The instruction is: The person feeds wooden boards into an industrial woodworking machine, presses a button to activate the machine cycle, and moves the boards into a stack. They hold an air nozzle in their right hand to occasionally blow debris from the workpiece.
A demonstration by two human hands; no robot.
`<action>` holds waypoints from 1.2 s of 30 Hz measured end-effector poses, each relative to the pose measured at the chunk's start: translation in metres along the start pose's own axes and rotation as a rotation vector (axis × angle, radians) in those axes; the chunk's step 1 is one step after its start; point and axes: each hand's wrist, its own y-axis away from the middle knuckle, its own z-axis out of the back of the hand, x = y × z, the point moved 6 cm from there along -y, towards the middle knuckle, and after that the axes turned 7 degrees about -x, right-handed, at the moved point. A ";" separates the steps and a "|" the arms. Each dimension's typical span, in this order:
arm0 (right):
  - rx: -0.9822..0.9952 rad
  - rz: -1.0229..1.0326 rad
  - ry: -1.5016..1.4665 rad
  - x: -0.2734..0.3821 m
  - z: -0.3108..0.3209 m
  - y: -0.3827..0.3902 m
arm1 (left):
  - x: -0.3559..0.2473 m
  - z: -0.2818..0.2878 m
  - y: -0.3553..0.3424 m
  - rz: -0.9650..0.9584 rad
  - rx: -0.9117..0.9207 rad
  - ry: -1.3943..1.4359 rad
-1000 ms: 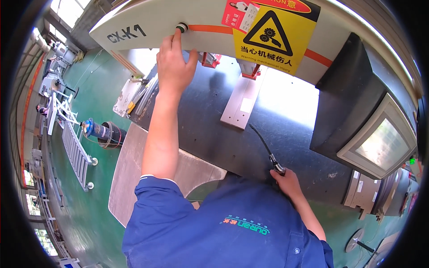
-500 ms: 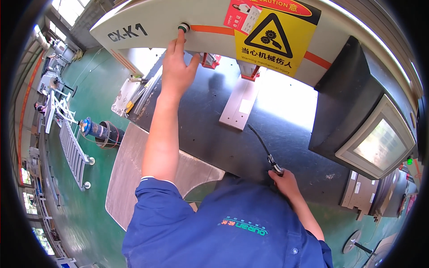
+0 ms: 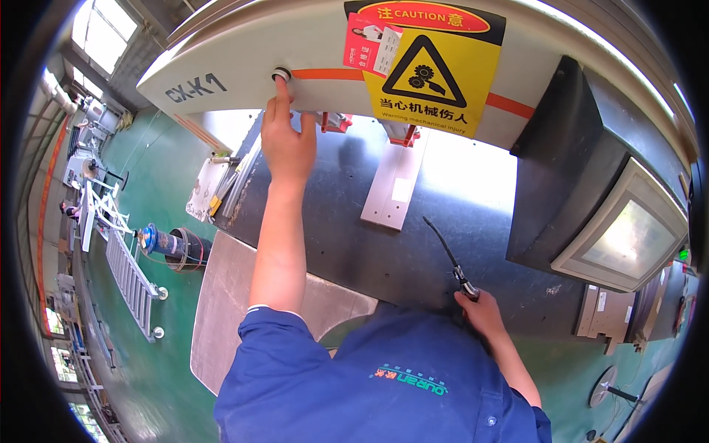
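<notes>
My left arm reaches up to the pale machine beam [image 3: 244, 92]. The index finger of my left hand [image 3: 288, 148] is stretched out, its tip at the lower edge of a round button [image 3: 281, 74]; I cannot tell whether it presses. The thumb stands apart and the hand holds nothing. Near my body, my right hand [image 3: 484, 314] is wrapped round an air blow gun [image 3: 464, 280], whose long thin black nozzle points up and left over the dark worktable [image 3: 332, 244]. Beyond the nozzle tip, a flat light-brown panel [image 3: 384, 196] with small holes lies under a red-edged clamp [image 3: 402, 135].
A screen [image 3: 628, 232] in a housing juts out at the right. A yellow warning sign [image 3: 436, 74] is on the beam. Below my left arm is a grey side plate [image 3: 229, 295] with a curved cutout. Brown panels [image 3: 605, 314] stand at right; a wheeled ladder [image 3: 133, 277] is at left.
The view has shifted, showing more above the beam. My left fingertip has dropped from the button's face to its lower edge. My right hand keeps hold of the air blow gun.
</notes>
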 end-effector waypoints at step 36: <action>-0.019 -0.092 -0.072 -0.002 -0.004 -0.002 | -0.013 -0.158 0.235 0.078 0.857 -0.190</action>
